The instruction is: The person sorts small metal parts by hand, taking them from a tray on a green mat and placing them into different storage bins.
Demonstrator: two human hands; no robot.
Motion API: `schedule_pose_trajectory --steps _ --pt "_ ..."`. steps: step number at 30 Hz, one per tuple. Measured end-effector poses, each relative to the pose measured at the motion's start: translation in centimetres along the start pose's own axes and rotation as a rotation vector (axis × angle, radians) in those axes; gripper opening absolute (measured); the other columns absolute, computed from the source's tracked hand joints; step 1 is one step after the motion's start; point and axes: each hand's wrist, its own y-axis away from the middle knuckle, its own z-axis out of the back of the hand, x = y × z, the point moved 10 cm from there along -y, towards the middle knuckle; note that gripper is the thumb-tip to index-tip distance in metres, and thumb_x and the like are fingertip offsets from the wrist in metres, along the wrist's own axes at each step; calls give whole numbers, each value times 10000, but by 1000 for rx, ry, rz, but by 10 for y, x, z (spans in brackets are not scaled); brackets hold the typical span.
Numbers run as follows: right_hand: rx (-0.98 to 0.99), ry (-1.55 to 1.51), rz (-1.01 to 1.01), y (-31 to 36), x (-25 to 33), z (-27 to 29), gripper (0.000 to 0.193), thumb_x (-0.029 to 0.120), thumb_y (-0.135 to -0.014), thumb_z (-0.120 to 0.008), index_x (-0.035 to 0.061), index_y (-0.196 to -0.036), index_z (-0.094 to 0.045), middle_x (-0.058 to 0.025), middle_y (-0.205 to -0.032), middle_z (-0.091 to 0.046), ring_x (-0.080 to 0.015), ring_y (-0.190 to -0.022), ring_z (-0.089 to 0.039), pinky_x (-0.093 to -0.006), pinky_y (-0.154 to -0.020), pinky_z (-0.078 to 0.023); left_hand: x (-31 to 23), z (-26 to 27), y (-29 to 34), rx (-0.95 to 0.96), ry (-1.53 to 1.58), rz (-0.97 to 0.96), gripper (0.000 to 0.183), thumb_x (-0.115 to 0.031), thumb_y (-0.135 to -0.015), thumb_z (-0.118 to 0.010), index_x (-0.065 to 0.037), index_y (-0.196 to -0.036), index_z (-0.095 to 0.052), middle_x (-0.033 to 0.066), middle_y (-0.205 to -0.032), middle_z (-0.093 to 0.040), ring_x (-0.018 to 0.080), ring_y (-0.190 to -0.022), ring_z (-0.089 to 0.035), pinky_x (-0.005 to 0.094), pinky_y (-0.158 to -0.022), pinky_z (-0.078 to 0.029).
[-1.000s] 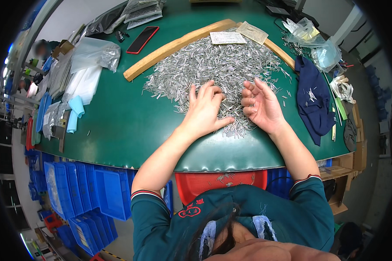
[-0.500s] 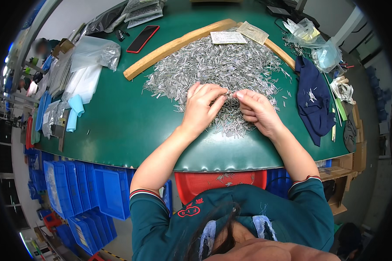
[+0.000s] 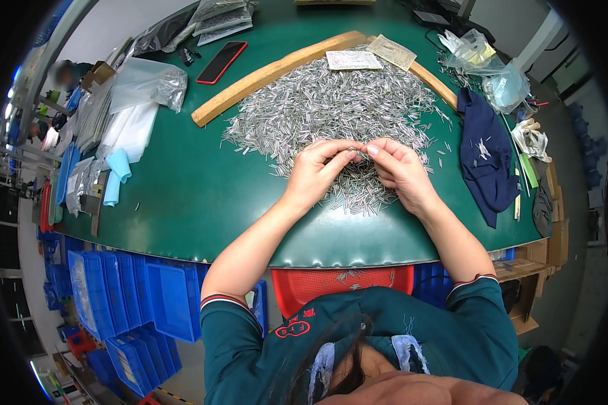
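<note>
A broad heap of small metal pins (image 3: 304, 94) covers the middle of the green table (image 3: 175, 196). My left hand (image 3: 315, 169) and my right hand (image 3: 404, 170) meet over the near part of the heap, fingertips almost touching. Both are closed, thumb against forefinger. Pinched by the left fingertips is a small shiny metal pin (image 3: 355, 152), partly covered by the fingers. The right fingertips press close to its end; what they hold is too small to make out.
Wooden bars (image 3: 270, 74) edge the heap's far side, with two paper cards (image 3: 353, 60) there. A phone (image 3: 221, 63) and plastic bags (image 3: 142, 84) lie left. Dark blue cloth (image 3: 483, 148) lies right. Below the table edge are a red basket (image 3: 297, 290) and blue bins (image 3: 172, 297).
My right hand's fingers have shifted slightly and lie closer against the left fingertips. The left thumb has moved nearer the pinch point. The heap looks the same.
</note>
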Motion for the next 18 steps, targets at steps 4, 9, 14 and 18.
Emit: schedule_pose_trajectory --steps 4,9,14,18 --pt "10 26 18 1 5 -5 155 192 -888 -524 49 -938 -558 100 -587 -364 19 -450 -248 -151 -387 -178 5 1 2 -21 48 7 177 -126 -817 -595 -69 -975 -652 57 -880 -658 153 -810 -602 275 -765 -455" --pt "6 8 37 0 5 -3 155 193 -888 -523 48 -930 -561 103 -583 -361 20 -447 -242 -151 -387 -175 8 -4 1 6 159 70 174 -109 -826 -589 -47 -979 -646 76 -900 -648 135 -838 -601 252 -762 -467" --pt "5 0 32 0 3 -2 151 192 -890 -521 52 -927 -562 104 -579 -359 20 -447 -242 -152 -387 -174 8 -7 2 48 189 108 179 -56 -843 -559 7 -999 -618 83 -959 -637 125 -902 -582 243 -814 -453" --pt "23 -11 42 1 4 -3 143 190 -890 -521 57 -921 -564 103 -575 -361 19 -446 -241 -154 -385 -170 9 -6 3 44 170 106 177 -52 -840 -561 7 -997 -619 82 -959 -637 126 -905 -582 243 -816 -453"
